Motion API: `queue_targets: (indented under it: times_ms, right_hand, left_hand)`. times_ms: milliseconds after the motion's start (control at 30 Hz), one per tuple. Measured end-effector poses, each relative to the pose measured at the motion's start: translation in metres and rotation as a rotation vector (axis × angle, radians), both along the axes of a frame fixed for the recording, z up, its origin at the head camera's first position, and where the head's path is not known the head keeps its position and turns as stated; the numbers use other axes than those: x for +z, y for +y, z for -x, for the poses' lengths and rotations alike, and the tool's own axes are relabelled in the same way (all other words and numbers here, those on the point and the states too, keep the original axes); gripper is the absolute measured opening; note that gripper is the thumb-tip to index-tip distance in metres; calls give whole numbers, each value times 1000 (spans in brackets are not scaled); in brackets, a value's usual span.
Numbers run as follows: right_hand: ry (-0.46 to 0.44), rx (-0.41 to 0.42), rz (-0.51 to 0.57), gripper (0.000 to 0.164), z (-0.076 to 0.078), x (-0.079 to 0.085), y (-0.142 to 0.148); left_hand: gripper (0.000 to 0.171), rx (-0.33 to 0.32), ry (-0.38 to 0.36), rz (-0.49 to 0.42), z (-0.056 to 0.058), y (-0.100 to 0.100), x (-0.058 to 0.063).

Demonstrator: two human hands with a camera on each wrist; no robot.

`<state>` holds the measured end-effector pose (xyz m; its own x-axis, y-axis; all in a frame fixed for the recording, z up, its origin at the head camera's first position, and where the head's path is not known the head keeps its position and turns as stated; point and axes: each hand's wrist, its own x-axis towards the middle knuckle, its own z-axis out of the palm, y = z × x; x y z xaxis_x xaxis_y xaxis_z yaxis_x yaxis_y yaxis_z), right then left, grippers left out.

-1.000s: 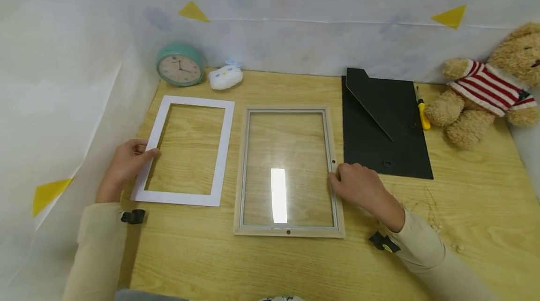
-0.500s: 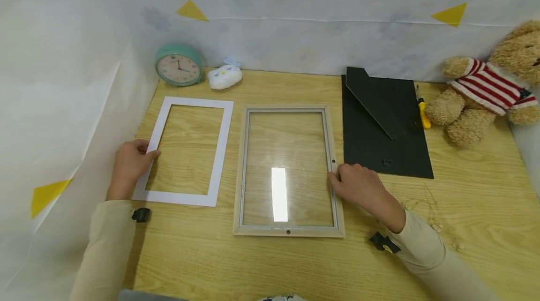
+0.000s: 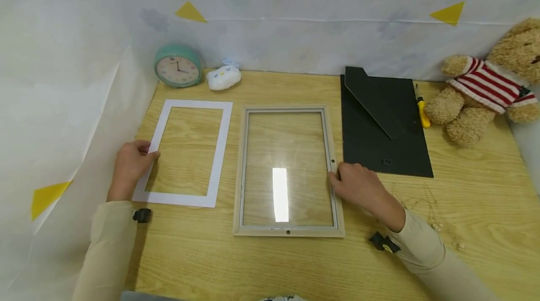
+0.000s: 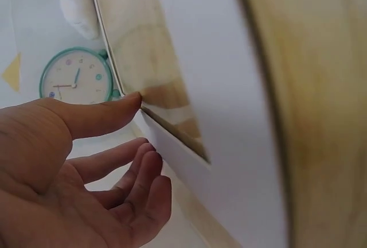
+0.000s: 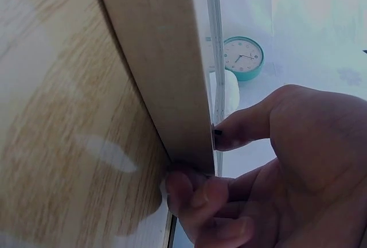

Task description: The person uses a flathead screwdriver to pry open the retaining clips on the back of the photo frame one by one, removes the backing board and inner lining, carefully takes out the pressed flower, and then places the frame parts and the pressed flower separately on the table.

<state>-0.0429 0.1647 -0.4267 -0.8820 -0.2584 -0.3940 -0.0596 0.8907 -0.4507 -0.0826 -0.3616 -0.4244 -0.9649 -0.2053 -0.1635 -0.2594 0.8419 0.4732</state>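
A white rectangular picture mat (image 3: 181,199) lies on the left of the wooden table. My left hand (image 3: 131,162) pinches its left edge, the thumb (image 4: 109,116) on the top face and the other fingers at the outer edge. Right of it lies a light wooden picture frame (image 3: 241,169) with a clear pane showing the table grain and a bright reflection. My right hand (image 3: 358,184) grips the frame's right rail. In the right wrist view, the thumb (image 5: 246,128) is on its upper side and the fingertips curl at its lower edge.
A black backing board (image 3: 363,151) with a stand leg lies at the right. Beside it are a yellow-handled screwdriver (image 3: 423,112) and a teddy bear (image 3: 485,85). Dried stems (image 3: 434,223) lie near the right forearm. A teal clock (image 3: 177,69) and white plush (image 3: 224,78) stand at the back left.
My left hand has shifted slightly right, and the mat's top edge has come a little nearer to me. The right hand and the frame hold their place.
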Motion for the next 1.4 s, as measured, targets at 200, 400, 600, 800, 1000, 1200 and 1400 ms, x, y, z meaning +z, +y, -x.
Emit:
queue_targets:
  times_ms: [200,400,600,800,1000,1200,1400]
  right_hand:
    - [-22,-18,64,39,0,0,3]
    - [13,-16,109,40,-1,-4,2]
    - [20,-59,141,39,-7,-6,3]
    - [77,-88,161,43,-14,-10,4]
    - [150,-69,200,45,-22,-13,5]
    - [201,-69,211,45,-28,-15,4]
    - [204,-77,222,43,-33,-14,6]
  left_hand:
    - [60,-74,-23,32,3,16,5]
    - [61,-171,14,-28,-1,56,15]
    - [56,-280,60,-124,-3,85,18]
    - [48,-358,112,-223,-4,101,16]
    - [50,-394,-25,-435,-9,124,18]
    - [54,-430,-115,-567,-11,146,16]
    - [62,-397,-189,-654,-16,162,9]
